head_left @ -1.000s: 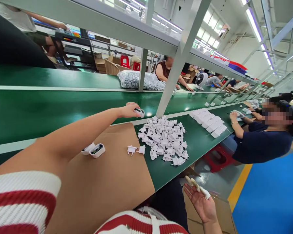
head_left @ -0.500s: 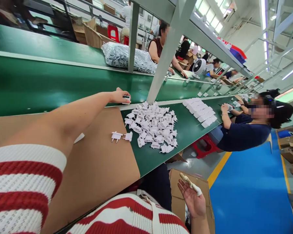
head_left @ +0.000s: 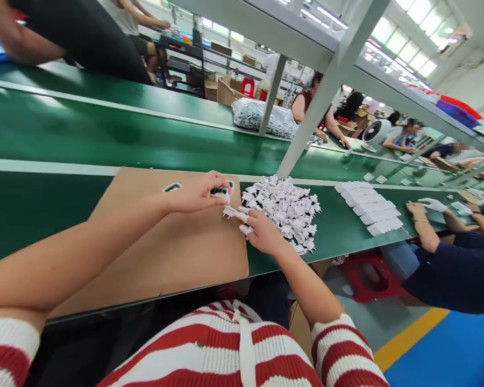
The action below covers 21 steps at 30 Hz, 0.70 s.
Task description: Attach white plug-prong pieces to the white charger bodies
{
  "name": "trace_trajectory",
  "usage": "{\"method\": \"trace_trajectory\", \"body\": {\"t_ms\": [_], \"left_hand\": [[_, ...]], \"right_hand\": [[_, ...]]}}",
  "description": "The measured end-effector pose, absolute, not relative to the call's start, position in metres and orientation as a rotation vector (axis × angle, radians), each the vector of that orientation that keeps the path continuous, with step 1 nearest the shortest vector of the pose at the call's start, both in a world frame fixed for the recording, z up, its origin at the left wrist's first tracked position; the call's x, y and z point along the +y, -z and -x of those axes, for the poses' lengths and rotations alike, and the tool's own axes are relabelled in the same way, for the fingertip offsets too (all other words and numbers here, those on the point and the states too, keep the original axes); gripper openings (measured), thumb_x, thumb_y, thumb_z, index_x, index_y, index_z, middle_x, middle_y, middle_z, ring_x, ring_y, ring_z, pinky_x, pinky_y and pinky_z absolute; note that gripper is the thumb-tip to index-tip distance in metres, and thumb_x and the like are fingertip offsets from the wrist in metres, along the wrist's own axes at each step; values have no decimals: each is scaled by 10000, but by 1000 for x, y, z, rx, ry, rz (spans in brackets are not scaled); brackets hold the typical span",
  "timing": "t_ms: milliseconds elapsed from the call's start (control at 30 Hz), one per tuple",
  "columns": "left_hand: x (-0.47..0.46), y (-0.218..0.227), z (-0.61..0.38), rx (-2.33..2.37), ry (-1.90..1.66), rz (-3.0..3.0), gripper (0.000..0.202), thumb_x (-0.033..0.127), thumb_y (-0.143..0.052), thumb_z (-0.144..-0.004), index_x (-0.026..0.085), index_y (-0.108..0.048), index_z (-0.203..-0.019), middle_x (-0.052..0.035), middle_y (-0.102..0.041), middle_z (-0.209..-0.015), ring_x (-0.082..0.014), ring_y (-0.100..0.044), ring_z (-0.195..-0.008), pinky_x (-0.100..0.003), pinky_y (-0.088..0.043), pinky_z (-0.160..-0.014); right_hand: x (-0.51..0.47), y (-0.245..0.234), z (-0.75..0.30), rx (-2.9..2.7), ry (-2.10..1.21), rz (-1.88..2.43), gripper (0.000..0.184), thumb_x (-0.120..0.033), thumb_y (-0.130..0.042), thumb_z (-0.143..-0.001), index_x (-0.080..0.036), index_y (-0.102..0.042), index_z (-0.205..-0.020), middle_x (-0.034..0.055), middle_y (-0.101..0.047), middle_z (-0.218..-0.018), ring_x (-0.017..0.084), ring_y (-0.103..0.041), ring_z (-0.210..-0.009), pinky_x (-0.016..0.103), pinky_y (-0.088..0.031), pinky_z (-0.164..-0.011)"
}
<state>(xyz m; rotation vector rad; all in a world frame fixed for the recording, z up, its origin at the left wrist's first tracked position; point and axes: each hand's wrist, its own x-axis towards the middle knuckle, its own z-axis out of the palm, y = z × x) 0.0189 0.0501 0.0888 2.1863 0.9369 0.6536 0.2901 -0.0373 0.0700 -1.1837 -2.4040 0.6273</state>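
My left hand (head_left: 204, 192) is closed around a white charger housing (head_left: 221, 193), its open end showing dark and yellowish parts inside. Just below it, my right hand (head_left: 262, 230), with white finger covers on some fingers, pinches a small white plug piece (head_left: 229, 212). The two hands almost meet over a brown cardboard sheet (head_left: 165, 242). On that sheet lies another white housing (head_left: 172, 187) with a dark opening. One more housing (head_left: 231, 186) shows partly behind my left fingers. A heap of white plug pieces (head_left: 284, 207) sits beside my right hand on the green bench.
A grey metal post (head_left: 310, 113) rises behind the heap. Rows of white housings (head_left: 369, 207) lie further right, near a co-worker's hands (head_left: 423, 209). Across the green belt (head_left: 165, 142) sits a clear bag of parts (head_left: 250, 114). A red stool (head_left: 367, 277) stands below the bench.
The view has swung left. My left hand has come back from the bench's far edge with the housing; my right hand has risen from below the bench and now pinches a plug piece.
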Motion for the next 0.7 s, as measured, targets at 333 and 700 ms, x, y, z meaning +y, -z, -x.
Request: {"method": "trace_trajectory", "body": {"t_ms": [333, 700], "left_hand": [[-20, -17, 29, 1217, -706, -2212, 357, 480, -584, -988, 234, -661, -1234, -163, -405, -1536, -363, -375, -1467, -602, -349, -1258], [-31, -11, -18, 1116, -928, -2150, 331, 464, -613, -1011, 212, -713, -1200, -124, -683, -1185, -304, -622, -1134, -485, -515, -1059]], "right_hand": [[32, -68, -225, -2859, -286, 1351, 245, -17, -596, -893, -138, -775, -1009, 151, -669, -1164, 252, -639, -1049, 328, -515, -889], [26, -75, -252, -1559, -1217, 1261, 372, -452, -906, -681, -225, -791, -953, 38, -744, -974, 195, -686, -831, 353, -589, -749]]}}
